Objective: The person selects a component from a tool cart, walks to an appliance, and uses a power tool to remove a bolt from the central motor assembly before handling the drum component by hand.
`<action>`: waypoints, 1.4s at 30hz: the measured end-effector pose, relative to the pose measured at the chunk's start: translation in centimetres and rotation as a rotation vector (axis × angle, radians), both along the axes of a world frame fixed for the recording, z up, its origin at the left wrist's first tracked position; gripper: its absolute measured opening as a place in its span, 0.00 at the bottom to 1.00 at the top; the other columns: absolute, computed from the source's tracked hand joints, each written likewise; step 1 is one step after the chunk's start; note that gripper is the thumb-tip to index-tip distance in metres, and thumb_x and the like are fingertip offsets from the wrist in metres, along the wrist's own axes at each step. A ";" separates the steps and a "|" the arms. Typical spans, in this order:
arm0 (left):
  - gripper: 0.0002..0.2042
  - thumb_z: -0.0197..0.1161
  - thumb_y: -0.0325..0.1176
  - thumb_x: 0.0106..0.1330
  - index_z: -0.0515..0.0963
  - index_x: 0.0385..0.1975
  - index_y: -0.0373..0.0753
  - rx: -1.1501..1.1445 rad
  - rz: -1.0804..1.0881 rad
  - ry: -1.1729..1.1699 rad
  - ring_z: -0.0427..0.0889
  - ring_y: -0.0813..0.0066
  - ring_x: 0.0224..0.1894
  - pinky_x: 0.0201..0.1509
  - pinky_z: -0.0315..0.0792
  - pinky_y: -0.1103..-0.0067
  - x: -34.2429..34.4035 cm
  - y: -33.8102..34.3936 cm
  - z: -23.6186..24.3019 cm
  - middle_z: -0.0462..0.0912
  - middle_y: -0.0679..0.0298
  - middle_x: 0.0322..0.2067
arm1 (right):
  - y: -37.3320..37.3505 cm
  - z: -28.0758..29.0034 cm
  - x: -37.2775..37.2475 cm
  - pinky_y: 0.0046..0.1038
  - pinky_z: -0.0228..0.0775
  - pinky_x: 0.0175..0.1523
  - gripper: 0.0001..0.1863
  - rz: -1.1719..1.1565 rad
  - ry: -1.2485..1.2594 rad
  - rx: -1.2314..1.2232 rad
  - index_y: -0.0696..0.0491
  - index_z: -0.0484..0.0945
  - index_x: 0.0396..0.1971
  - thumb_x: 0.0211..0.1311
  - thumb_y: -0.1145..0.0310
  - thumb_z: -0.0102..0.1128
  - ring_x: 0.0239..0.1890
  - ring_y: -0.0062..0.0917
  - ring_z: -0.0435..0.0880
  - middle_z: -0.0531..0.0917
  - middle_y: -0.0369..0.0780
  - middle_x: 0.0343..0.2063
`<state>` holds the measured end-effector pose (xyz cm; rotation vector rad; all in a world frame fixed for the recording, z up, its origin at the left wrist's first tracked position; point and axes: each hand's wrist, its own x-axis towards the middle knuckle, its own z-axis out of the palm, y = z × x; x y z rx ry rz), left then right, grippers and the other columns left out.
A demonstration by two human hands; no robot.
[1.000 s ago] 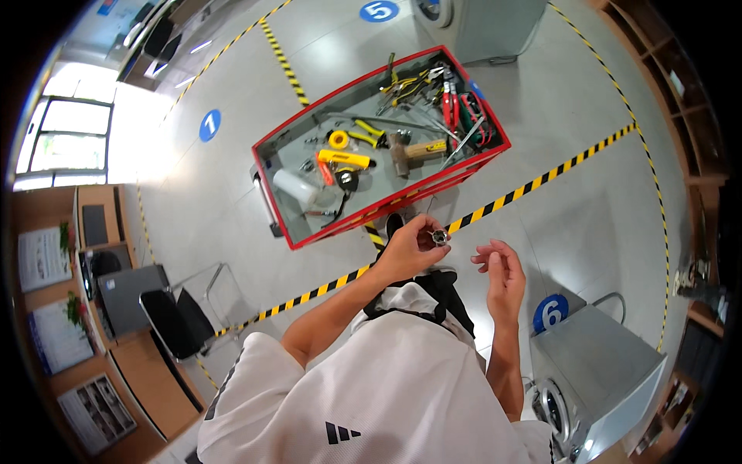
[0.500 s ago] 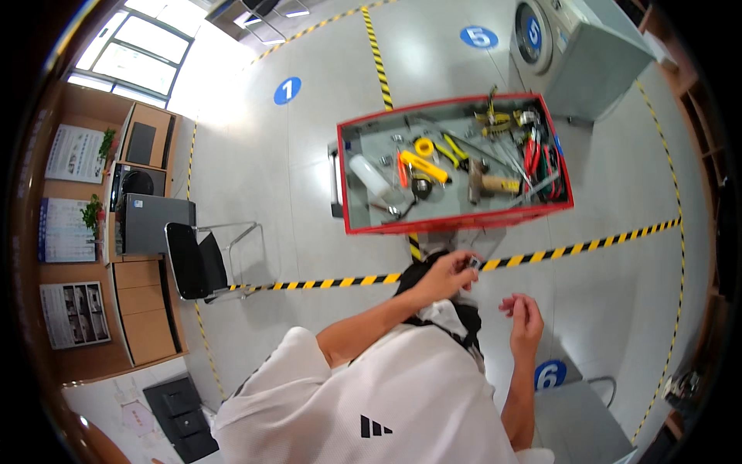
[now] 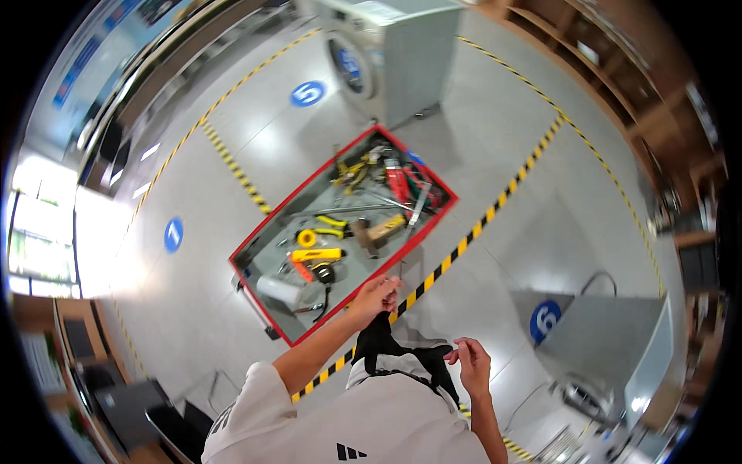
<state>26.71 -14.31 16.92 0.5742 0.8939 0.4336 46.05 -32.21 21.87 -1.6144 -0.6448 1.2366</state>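
Observation:
My left hand is just off the near side of a red-rimmed tool cart, fingers pinched together. Something small seems to be in that pinch, too blurred to name. Lower right, my right hand hangs in the air with loosely bent fingers apart and nothing visible in it. In the cart's grey tray lie a hammer, a yellow utility knife, a yellow tape roll, a tape measure, a white bottle and red-handled pliers.
Beyond the cart stands a front-loading washing machine. A grey appliance is at the right, with a loose cable by it. Black chairs stand lower left. Yellow-black tape marks the floor, and wooden shelving lines the far right.
My view has turned to the right, so the cart now appears tilted and lower left. The grey appliance at the right has come further into view. Both hands keep much the same pose.

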 end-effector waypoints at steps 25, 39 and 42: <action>0.12 0.48 0.40 0.66 0.68 0.38 0.36 0.090 -1.568 0.011 0.66 0.81 0.14 0.26 0.71 0.78 41.1 -54.3 1.7 0.73 0.62 0.23 | -59.6 -2.6 7.5 0.16 0.63 0.24 0.10 -1.674 -0.200 -0.013 0.60 0.78 0.33 0.56 0.76 0.47 0.19 0.14 0.75 0.76 0.35 0.15; 0.13 0.57 0.41 0.61 0.65 0.24 0.41 0.257 -1.856 0.036 0.56 0.83 0.10 0.24 0.65 0.79 68.8 -84.1 -1.4 0.58 0.72 0.10 | -84.4 -5.3 27.2 0.17 0.64 0.28 0.15 -2.050 -0.086 -0.033 0.59 0.78 0.29 0.60 0.61 0.51 0.21 0.14 0.76 0.77 0.34 0.16; 0.15 0.53 0.45 0.63 0.64 0.22 0.41 0.170 -1.911 -0.063 0.56 0.83 0.10 0.24 0.65 0.80 74.7 -92.1 0.8 0.59 0.71 0.09 | -92.0 -5.0 30.1 0.17 0.65 0.29 0.14 -2.253 -0.023 0.056 0.58 0.78 0.30 0.61 0.62 0.50 0.22 0.15 0.75 0.76 0.34 0.17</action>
